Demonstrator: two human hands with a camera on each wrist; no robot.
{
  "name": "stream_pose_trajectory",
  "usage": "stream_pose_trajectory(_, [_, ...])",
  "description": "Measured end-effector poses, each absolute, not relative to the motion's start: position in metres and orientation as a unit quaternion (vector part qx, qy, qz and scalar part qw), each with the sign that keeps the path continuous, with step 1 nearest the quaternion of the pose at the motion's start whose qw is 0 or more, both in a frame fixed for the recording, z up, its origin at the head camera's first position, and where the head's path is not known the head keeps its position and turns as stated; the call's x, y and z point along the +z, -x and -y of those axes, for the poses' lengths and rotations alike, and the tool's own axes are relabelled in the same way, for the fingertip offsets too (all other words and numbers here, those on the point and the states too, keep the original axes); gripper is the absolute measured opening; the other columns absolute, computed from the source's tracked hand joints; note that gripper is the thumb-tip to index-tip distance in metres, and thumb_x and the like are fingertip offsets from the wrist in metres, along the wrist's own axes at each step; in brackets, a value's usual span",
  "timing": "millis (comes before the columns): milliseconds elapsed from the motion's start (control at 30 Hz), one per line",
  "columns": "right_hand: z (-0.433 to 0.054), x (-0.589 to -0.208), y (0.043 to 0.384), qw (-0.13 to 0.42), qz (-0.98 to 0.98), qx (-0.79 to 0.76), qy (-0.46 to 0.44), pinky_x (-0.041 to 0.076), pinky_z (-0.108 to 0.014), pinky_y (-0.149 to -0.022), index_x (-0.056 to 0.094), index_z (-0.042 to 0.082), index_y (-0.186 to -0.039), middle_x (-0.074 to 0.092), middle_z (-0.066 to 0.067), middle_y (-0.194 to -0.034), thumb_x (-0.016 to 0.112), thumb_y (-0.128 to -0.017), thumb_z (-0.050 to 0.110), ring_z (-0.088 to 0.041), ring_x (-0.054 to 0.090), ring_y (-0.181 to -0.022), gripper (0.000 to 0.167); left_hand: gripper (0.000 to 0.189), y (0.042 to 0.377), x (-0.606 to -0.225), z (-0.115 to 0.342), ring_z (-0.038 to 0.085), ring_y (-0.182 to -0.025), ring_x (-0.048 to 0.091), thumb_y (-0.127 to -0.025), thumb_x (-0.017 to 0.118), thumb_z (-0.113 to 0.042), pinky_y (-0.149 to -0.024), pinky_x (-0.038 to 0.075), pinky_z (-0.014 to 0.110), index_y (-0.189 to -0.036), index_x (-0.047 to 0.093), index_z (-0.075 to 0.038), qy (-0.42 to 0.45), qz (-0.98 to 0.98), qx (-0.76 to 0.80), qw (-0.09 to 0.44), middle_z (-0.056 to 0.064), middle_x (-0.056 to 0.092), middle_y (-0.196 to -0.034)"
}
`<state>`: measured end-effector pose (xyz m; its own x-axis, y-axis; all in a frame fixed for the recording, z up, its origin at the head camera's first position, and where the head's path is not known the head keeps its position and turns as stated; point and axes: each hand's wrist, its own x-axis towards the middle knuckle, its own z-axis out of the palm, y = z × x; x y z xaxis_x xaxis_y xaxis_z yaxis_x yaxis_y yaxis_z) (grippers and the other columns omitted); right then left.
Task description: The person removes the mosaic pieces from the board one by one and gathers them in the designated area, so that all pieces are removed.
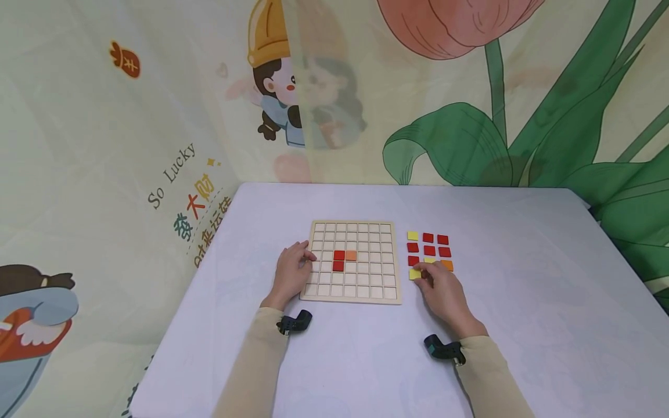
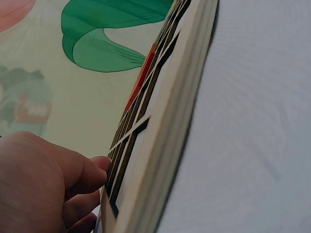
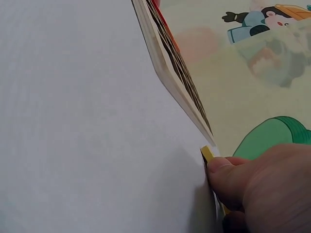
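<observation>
A square wooden grid board (image 1: pixel 397 264) lies on the table, with two red tiles (image 1: pixel 338 266) and an orange tile (image 1: pixel 351 255) in its middle cells. My left hand (image 1: pixel 290 271) holds the board at its left edge, thumb over the rim; in the left wrist view the thumb (image 2: pixel 101 165) overlaps the grid's end. To the right of the board, my right hand (image 1: pixel 446 296) pinches a yellow tile (image 1: pixel 414 274) between thumb and fingers. The right wrist view shows this yellow tile (image 3: pixel 207 152) at the thumb tip, close over the white tabletop.
Beside the board's right edge, loose tiles lie in rows: several red tiles (image 1: pixel 428 238), a yellow tile (image 1: pixel 412 235) at the top, another yellow and an orange tile (image 1: pixel 447 265) near my right fingers. A white cloth (image 1: pixel 355 360) covers the table. Behind hangs a printed curtain (image 1: pixel 183 87).
</observation>
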<state>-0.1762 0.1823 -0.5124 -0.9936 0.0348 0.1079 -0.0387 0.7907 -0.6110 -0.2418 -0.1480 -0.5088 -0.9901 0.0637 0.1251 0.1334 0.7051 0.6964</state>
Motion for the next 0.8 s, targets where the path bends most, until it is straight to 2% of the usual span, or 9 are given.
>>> stream_pose_trajectory(400, [-0.1797, -0.513, 0.1764, 0.059, 0.945, 0.32, -0.006, 0.055, -0.033, -0.074, 0.064, 0.004, -0.118, 0.058, -0.009, -0.099, 0.071, -0.088, 0.008, -0.023, 0.053, -0.087, 0.031, 0.013, 0.2413, -0.5072, 0.149, 0.03, -0.143, 0.032, -0.091, 0.054, -0.004, -0.122, 0.01, 0.045, -0.091, 0.066, -0.009, 0.055, 0.922, -0.381, 0.042, 0.012, 0.048, -0.146])
stream_pose_trajectory(800, [-0.1813, -0.5129, 0.1769, 0.055, 0.943, 0.328, 0.001, 0.054, -0.032, -0.072, 0.065, 0.003, -0.119, 0.057, -0.008, -0.097, 0.07, -0.088, 0.006, -0.022, 0.053, -0.086, 0.031, 0.013, 0.242, -0.5086, 0.148, 0.029, -0.143, 0.033, -0.091, 0.055, -0.004, -0.122, 0.011, 0.044, -0.091, 0.066, -0.01, 0.048, 0.923, -0.38, 0.041, 0.012, 0.049, -0.146])
